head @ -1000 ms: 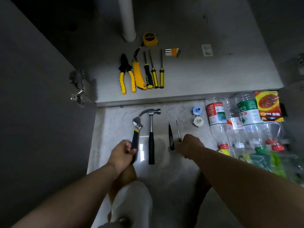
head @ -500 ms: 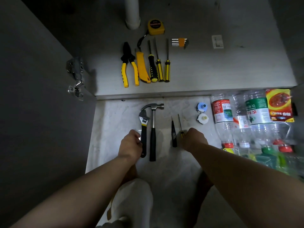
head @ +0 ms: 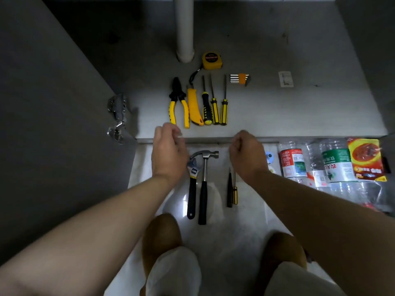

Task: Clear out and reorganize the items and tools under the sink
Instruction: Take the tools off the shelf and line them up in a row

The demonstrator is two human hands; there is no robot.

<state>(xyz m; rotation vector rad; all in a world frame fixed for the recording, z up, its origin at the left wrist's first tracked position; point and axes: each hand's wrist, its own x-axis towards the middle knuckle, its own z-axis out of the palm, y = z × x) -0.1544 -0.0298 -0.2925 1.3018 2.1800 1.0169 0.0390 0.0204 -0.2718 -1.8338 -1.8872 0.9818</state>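
Tools lie in two groups, one on the pale tiled floor [head: 224, 236] and one inside the open sink cabinet. On the tiles, an adjustable wrench [head: 192, 184] with a steel head and black handle lies just beside a claw hammer [head: 204, 184] with a black grip, both pointing toward the cabinet. To their right, a slim black awl-like tool [head: 229, 189] lies against a small yellow-handled screwdriver [head: 235, 194]. Above the wrench head hovers the left hand [head: 168, 152], its blurred fingers loosely bent and holding nothing. The right hand [head: 248, 155] hangs over the two slim tools, fingers curled under toward a palm that faces away, with nothing showing in it. On the grey cabinet floor [head: 299, 114], a neat row runs left to right: yellow-handled pliers [head: 178, 103], a yellow utility knife [head: 193, 107] and three yellow-and-black screwdrivers [head: 214, 107]. Behind them sit a yellow tape measure [head: 211, 60] and a set of hex keys [head: 239, 79] in an orange holder, near the foot of a white drain pipe [head: 184, 28]. Right of the hands, clear plastic bottles [head: 292, 161] lie side by side next to a red-and-yellow packet [head: 366, 159], with a blue roll [head: 268, 155] partly hidden behind the right wrist. The grey cabinet door [head: 53, 124] stands open at the left, its metal hinge [head: 117, 116] exposed.
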